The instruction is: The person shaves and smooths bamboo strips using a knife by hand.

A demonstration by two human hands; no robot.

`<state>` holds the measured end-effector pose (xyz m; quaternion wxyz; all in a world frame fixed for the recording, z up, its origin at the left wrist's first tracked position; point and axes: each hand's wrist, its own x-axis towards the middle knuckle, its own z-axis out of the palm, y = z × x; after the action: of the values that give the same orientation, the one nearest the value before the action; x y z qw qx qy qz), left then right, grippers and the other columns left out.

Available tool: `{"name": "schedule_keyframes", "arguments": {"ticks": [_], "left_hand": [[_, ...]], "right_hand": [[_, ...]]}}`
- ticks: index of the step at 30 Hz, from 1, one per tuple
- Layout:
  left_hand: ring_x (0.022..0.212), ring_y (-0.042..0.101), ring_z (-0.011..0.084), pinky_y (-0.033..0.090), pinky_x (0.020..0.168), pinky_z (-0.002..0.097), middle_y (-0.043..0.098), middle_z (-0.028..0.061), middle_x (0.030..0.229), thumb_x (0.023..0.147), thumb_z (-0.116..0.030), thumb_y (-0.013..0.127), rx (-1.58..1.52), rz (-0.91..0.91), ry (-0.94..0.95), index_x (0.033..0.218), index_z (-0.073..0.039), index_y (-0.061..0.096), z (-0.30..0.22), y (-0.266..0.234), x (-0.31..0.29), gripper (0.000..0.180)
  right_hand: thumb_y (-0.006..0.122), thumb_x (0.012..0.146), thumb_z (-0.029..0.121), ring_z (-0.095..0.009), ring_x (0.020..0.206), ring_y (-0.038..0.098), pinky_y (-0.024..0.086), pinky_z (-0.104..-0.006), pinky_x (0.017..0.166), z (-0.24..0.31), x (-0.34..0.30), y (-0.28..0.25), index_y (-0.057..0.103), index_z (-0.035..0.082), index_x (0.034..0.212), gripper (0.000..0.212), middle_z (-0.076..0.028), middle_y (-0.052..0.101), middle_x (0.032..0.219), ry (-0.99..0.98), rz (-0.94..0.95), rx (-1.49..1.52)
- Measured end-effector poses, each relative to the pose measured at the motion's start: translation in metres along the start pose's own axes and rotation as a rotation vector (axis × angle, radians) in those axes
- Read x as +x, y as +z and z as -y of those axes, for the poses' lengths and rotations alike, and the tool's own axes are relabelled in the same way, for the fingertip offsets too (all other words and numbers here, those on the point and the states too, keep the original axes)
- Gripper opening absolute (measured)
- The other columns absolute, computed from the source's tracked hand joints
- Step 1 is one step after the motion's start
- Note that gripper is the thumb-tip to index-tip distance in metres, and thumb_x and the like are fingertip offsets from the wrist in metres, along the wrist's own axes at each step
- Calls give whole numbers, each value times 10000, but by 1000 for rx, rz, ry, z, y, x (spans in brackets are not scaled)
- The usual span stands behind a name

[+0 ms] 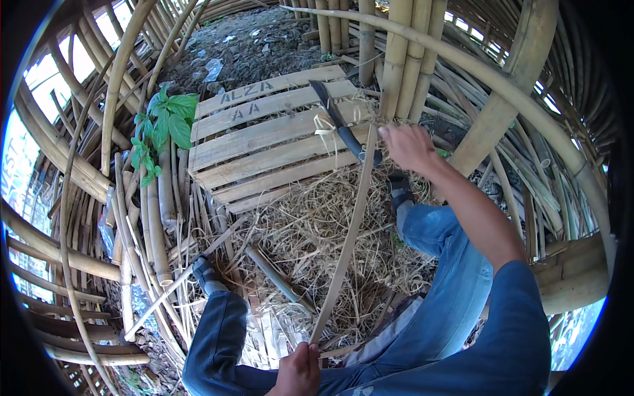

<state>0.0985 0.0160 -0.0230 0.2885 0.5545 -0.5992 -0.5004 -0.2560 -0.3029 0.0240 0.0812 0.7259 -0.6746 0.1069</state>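
A long, flat bamboo strip (348,241) runs from my lap up to the slatted wooden crate. My left hand (297,371) is closed round its near end, low in the view. At the far end, my right hand (411,148) has its fingers curled in at the strip's edge, seemingly pinching it; the exact contact is small. A knife with a dark curved blade (324,97) and black handle (349,140) lies on the crate (264,142), and the strip passes across its handle. Pale curled shavings (323,123) sit beside the blade.
Bamboo shavings (310,218) heap between my legs, with a green bamboo piece (281,278) on them. Cut bamboo poles (157,224) lie at the left by a leafy plant (168,119). Upright bamboo posts (403,59) and a thick slanting pole (508,86) stand at the right.
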Motion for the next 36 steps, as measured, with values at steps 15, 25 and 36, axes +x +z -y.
{"name": "schedule_keyframes", "arguments": {"ticks": [15, 25, 36], "left_hand": [[560, 398, 79, 338, 502, 253, 463, -29, 636, 1004, -285, 449, -327, 91, -336, 791, -62, 524, -20, -9, 22, 317], [688, 540, 96, 444, 627, 243, 580, 33, 773, 1001, -335, 434, -342, 104, -231, 1129, -4, 543, -28, -22, 58, 372], [499, 347, 57, 290, 459, 220, 404, -24, 620, 1033, -278, 362, -904, 117, -375, 881, -30, 525, -48, -21, 84, 334]], "right_hand": [[539, 937, 440, -33, 375, 266, 194, -230, 354, 69, -58, -12, 604, 12, 865, 439, 80, 321, 503, 371, 423, 1543], [594, 927, 266, -55, 405, 372, 269, -272, 376, 146, -123, -8, 627, 31, 768, 286, 52, 430, 482, -26, 485, 1294], [495, 948, 327, -248, 435, 571, 443, -369, 411, 177, -149, -9, 503, 35, 697, 385, -98, 542, 538, -640, 97, 863]]}}
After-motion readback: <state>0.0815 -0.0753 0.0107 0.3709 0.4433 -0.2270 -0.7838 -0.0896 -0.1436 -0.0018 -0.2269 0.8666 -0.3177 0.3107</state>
